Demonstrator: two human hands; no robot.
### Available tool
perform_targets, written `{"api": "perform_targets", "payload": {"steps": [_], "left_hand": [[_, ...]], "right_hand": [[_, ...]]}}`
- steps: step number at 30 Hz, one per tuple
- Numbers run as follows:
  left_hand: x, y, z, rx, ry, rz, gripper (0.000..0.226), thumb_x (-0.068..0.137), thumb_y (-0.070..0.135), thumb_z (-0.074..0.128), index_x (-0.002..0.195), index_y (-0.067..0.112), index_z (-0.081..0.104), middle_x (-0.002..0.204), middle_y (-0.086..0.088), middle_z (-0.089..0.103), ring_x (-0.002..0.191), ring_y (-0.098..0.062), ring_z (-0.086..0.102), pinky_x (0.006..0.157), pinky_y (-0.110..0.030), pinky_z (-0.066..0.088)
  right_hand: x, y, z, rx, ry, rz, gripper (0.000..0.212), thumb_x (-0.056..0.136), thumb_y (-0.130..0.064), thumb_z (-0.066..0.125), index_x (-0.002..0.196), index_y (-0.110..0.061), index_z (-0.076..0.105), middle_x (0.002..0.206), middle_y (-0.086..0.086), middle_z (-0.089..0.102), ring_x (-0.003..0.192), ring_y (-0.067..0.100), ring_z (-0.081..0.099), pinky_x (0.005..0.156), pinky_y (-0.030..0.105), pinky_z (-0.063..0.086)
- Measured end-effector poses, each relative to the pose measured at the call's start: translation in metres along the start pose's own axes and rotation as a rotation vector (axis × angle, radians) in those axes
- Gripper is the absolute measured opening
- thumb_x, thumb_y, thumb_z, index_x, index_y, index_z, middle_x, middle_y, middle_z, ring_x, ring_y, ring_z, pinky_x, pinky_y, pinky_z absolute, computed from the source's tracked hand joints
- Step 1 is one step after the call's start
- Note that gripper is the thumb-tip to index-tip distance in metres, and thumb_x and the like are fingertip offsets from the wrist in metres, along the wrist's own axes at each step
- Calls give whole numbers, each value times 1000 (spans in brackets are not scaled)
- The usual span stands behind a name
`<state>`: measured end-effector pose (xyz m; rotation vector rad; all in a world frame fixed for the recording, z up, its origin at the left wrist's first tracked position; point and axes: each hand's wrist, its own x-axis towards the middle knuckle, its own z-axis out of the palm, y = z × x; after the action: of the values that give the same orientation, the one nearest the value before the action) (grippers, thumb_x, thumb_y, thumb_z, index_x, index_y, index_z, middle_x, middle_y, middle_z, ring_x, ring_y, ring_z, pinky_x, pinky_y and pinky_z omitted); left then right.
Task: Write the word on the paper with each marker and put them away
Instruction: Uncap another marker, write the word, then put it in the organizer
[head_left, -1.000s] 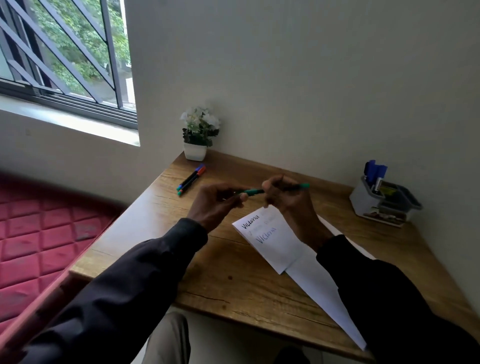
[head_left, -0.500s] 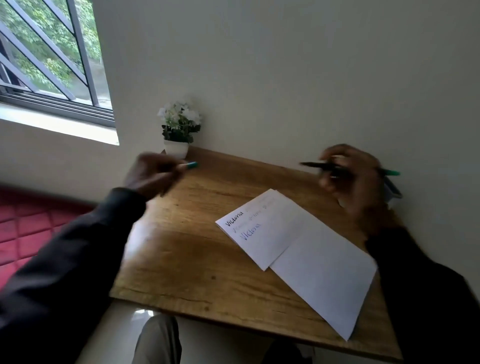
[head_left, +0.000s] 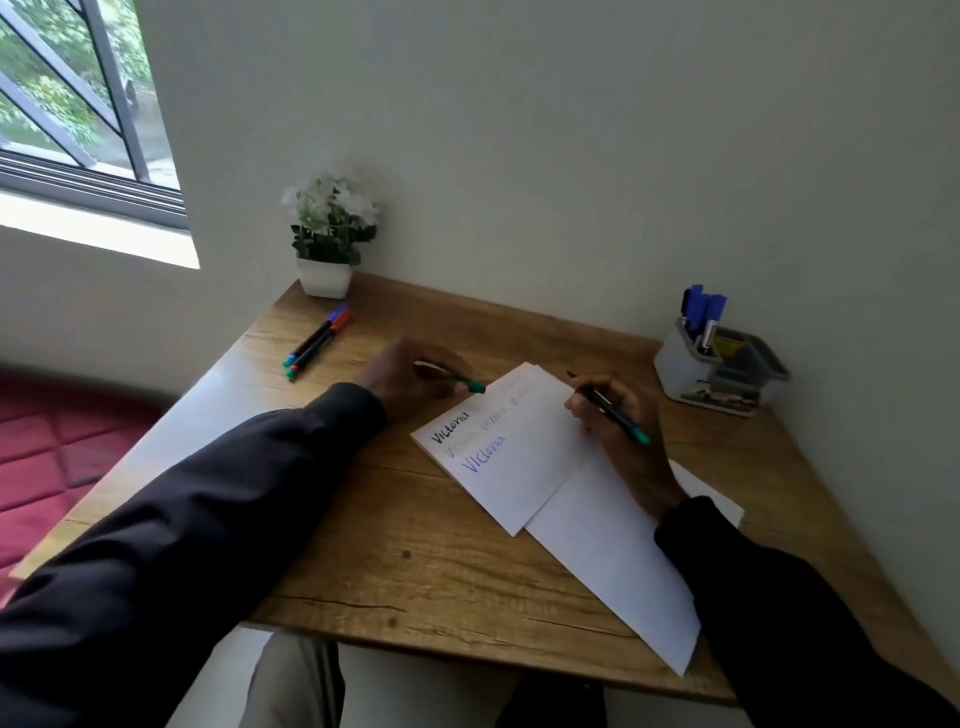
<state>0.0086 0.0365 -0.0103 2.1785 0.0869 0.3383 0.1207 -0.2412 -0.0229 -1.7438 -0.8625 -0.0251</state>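
White paper (head_left: 524, 467) lies on the wooden desk (head_left: 415, 551), with "Victoria" written on it in black, in blue and in fainter lines. My right hand (head_left: 618, 421) grips an uncapped green marker (head_left: 615, 413) at the paper's right edge, tip pointing up and away, the green end toward me. My left hand (head_left: 410, 374) rests at the paper's top left corner and pinches the green cap (head_left: 470, 385). Two more markers (head_left: 317, 340) lie side by side at the desk's far left.
A second white sheet (head_left: 618, 561) lies under the first, reaching the desk's front edge. A small white pot with white flowers (head_left: 327, 244) stands at the back left corner. A grey desk organiser (head_left: 717, 371) with blue markers stands at the back right by the wall.
The two hands pulled the cap off the green marker and swung apart. Now both have come down to the paper, cap in the left, marker in the right.
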Motion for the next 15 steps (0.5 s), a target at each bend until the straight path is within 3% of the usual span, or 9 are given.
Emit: {"api": "perform_targets", "payload": {"steps": [5, 10, 13, 15], "left_hand": [[9, -3, 8, 63, -39, 65, 23, 85, 15, 75, 107, 22, 75, 114, 13, 68, 99, 2, 64, 79, -7, 52], [11, -6, 10, 111, -96, 82, 22, 80, 21, 80, 102, 25, 78, 116, 15, 69, 103, 3, 62, 87, -11, 49], [12, -6, 11, 108, -87, 86, 23, 80, 21, 80, 103, 26, 78, 112, 20, 66, 95, 11, 58, 79, -4, 44], [13, -8, 11, 118, -89, 92, 24, 80, 20, 80, 103, 27, 78, 110, 22, 64, 90, 17, 55, 72, 0, 43]], "right_hand": [[-1, 3, 1, 4, -32, 2, 17, 96, -1, 66, 111, -8, 68, 117, 1, 71, 118, 19, 65, 91, 34, 55], [-1, 3, 1, 7, -64, 31, 20, 95, -1, 68, 114, -7, 68, 113, 1, 71, 113, 16, 66, 93, 29, 53], [-1, 2, 3, -5, -76, 39, 20, 95, 0, 67, 114, -5, 67, 104, 1, 71, 106, 15, 67, 90, 24, 52], [-1, 2, 3, 2, -51, 45, 19, 94, -1, 68, 113, -5, 67, 109, 1, 71, 107, 13, 67, 89, 23, 53]]}}
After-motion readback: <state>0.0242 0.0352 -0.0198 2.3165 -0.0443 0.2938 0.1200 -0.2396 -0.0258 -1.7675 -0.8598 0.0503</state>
